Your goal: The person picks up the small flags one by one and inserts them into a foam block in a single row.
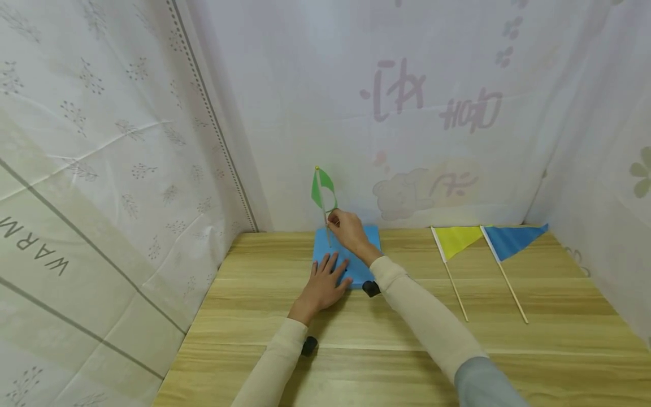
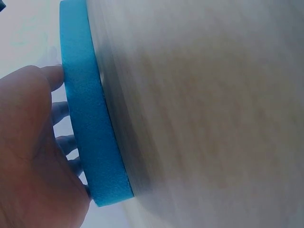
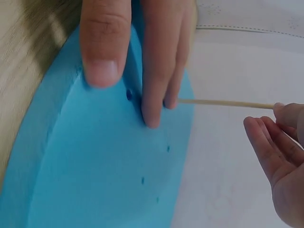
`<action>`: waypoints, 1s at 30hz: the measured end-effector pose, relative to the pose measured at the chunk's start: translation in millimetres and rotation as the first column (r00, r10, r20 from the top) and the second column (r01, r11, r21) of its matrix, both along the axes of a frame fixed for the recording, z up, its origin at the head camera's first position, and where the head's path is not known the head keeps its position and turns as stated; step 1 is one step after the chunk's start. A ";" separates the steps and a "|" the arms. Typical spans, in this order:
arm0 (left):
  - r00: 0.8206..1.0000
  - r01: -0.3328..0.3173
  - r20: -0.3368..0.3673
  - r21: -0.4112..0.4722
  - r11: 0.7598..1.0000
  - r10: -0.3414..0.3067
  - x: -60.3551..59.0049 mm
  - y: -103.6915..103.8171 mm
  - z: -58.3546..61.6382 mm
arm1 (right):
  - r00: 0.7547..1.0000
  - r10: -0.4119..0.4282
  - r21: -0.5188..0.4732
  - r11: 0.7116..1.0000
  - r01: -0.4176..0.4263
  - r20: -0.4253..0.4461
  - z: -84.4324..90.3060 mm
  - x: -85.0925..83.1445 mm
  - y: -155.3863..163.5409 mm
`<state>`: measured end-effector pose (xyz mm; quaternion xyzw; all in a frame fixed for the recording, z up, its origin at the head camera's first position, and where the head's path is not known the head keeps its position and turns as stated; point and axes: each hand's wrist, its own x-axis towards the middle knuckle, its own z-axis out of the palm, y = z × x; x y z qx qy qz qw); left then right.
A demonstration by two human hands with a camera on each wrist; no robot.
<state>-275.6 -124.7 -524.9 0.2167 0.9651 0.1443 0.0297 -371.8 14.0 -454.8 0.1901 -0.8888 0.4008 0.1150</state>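
Observation:
A blue foam block [image 1: 356, 268] lies on the wooden table [image 1: 407, 362] near the back wall. My left hand [image 1: 325, 277] rests flat on its near left part with straight fingers; the left wrist view shows my palm [image 2: 33, 156] against the block's edge [image 2: 88, 118]. My right hand [image 1: 338, 223] pinches the thin wooden stick [image 3: 223, 102] of a green flag [image 1: 322, 189], which stands nearly upright with its foot at the block. In the right wrist view, left fingers [image 3: 104, 42] press on the foam [image 3: 104, 180] next to small holes, and the right fingertips [image 3: 278, 137] hold the stick.
A yellow flag [image 1: 456, 240] and a blue flag [image 1: 511, 240] lie flat on the table to the right, sticks pointing toward me. Printed white sheets [image 1: 102, 169] wall in the table on the left, back and right.

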 end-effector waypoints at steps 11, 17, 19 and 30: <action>1.000 -0.007 0.000 0.016 1.000 0.007 2.8 0.2 2.3 | 0.997 -0.056 0.042 0.997 0.058 -0.045 5.0 15.6 73.8; 1.000 0.008 -0.009 0.032 0.999 -0.007 2.6 1.2 -0.4 | 0.992 -0.126 0.089 0.988 0.127 -0.018 -7.8 32.4 146.1; 1.000 0.009 -0.002 0.034 0.999 -0.009 3.4 1.6 -1.1 | 0.989 -0.146 0.116 0.982 0.146 -0.003 -12.9 41.5 172.1; 1.000 0.000 -0.007 0.013 1.000 0.000 1.0 0.4 -1.6 | 0.961 -0.183 0.264 0.956 0.124 0.209 -37.5 87.7 274.6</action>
